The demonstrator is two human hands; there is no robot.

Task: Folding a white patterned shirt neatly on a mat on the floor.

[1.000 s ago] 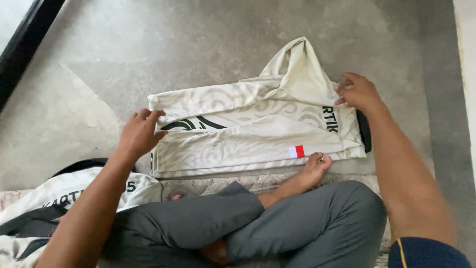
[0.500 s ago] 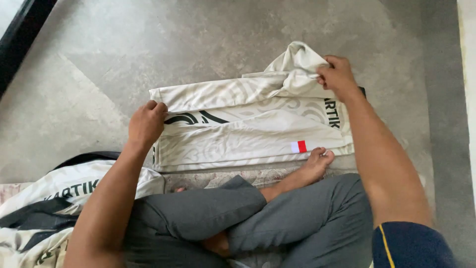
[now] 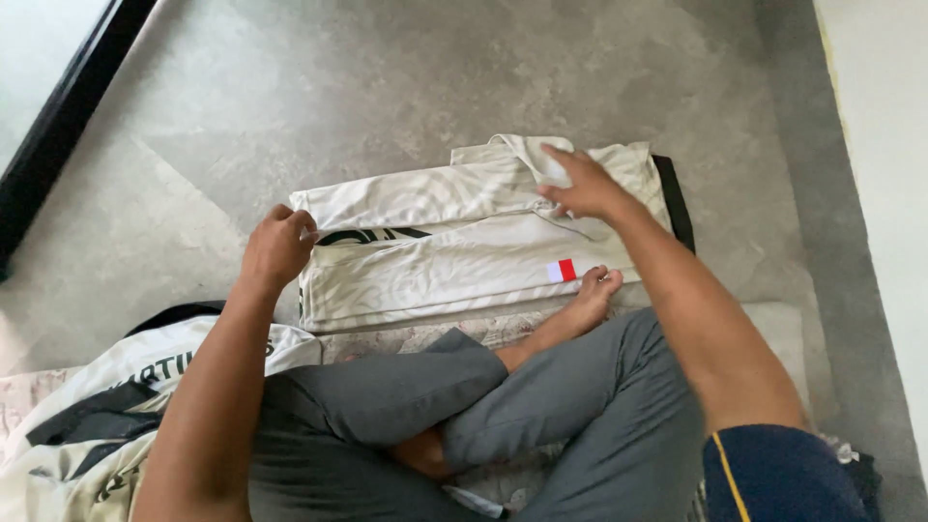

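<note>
Gripping the folded white jersey [image 3: 454, 246] at its near-left edge, my left hand [image 3: 278, 246] stayed fisted; my right hand [image 3: 578, 184] lay open-fingered on its far-right part.

Cream shirt [image 3: 454, 256] with faint swirl pattern, black marks and a small white-and-red patch [image 3: 562, 271]. Grey trousers [image 3: 541, 406], mottled grey floor [image 3: 387, 87] (navy sleeve [image 3: 773, 478] has a yellow stripe).
</note>
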